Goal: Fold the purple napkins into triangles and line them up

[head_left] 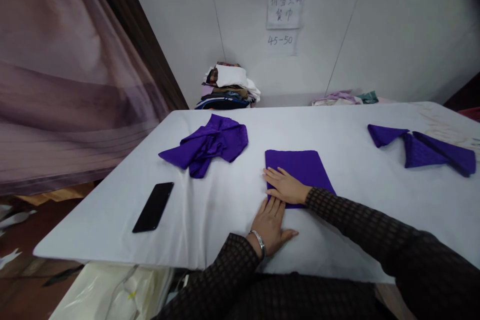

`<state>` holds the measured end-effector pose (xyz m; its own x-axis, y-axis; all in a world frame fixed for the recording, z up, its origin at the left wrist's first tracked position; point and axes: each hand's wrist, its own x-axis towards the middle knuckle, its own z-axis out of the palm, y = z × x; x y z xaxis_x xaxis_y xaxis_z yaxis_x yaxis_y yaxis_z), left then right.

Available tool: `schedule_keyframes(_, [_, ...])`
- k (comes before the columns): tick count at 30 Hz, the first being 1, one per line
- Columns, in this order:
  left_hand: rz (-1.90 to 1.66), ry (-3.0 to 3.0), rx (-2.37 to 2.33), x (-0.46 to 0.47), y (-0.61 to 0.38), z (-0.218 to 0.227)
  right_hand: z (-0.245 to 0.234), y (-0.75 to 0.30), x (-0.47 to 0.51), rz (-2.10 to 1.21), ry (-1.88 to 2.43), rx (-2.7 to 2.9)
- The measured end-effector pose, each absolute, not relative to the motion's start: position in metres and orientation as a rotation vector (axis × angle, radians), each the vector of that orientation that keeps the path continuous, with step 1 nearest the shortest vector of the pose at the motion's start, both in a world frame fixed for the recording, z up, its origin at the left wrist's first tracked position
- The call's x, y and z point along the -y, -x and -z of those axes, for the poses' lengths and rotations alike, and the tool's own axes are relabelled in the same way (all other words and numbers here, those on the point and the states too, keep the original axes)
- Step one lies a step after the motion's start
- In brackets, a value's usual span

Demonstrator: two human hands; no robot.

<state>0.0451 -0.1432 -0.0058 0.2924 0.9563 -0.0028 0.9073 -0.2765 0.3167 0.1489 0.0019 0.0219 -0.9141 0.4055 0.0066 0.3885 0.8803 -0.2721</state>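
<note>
A folded purple cloth (300, 167) lies flat on the white table (225, 200) in front of me. My right hand (285, 185) rests flat on its near left corner, fingers stretched out and pointing left. My left hand (270, 224) lies flat on the table just below that corner, fingers extended toward the cloth's edge, a silver bracelet at the wrist. Neither hand grips anything. Both arms wear dark patterned sleeves.
A crumpled purple cloth (210, 144) lies to the left, another purple cloth (423, 149) at the far right. A black phone (153, 206) sits near the left front edge. Folded clothes (227, 87) are stacked at the wall behind. A curtain (67, 85) hangs left.
</note>
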Motion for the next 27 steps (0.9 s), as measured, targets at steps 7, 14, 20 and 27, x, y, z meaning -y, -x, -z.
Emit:
schedule_keyframes(7, [-0.258,-2.321,-1.686,0.144,-0.045,0.006,-0.002,-0.129,-0.060,-0.427,0.647,3.011])
schedule_keyframes(14, [-0.255,-2.289,-1.621,0.146,-0.043,-0.002,0.002,-0.111,-0.102,-0.374,0.737,3.008])
schedule_keyframes(20, [-0.256,-2.247,-1.599,0.144,-0.044,-0.001,0.004,-0.100,-0.119,-0.358,0.858,2.983])
schedule_keyframes(27, [-0.271,-2.256,-1.617,0.144,-0.045,-0.003,0.002,-0.089,-0.139,-0.395,1.242,2.762])
